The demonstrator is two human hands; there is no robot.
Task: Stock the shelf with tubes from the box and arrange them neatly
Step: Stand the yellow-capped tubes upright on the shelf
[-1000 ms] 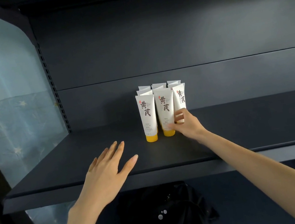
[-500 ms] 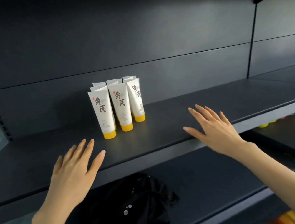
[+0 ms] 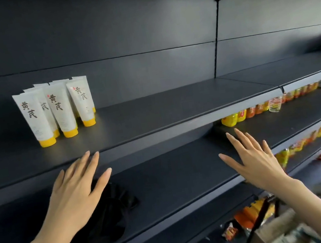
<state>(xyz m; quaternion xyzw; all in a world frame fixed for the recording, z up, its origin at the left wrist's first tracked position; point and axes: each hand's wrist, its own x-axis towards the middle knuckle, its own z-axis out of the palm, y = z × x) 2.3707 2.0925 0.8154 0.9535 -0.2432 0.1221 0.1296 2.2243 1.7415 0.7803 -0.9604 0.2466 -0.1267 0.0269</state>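
Compared with a second ago, my view has swung right and downward. The tubes (image 3: 56, 111) now sit at the upper left, and my right hand has left the front tube it was touching. Both hands have dropped from over the stocked shelf (image 3: 174, 108) to in front of the level below.

The tubes stand cap-down in a tight cluster towards the left of that shelf. They are matte white, flat-crimped at the top, printed with dark brush characters, and have glossy yellow-orange caps. The shelf is smooth dark grey metal with a rounded front lip.

My left hand (image 3: 76, 194) hovers palm-down with fingers straight and spread, grasping nothing. Under it, a crumpled black cloth (image 3: 109, 214) lies on the lower shelf (image 3: 175, 178).

My right hand (image 3: 253, 159) is likewise flat and released, fingers fanned, well apart from the tubes.

Further right, a row of yellow and orange bottles (image 3: 259, 108) lines the lower shelf, with bright packets (image 3: 299, 146) below. At the bottom right is a blurred box (image 3: 279, 228), too indistinct for me to make out its contents.
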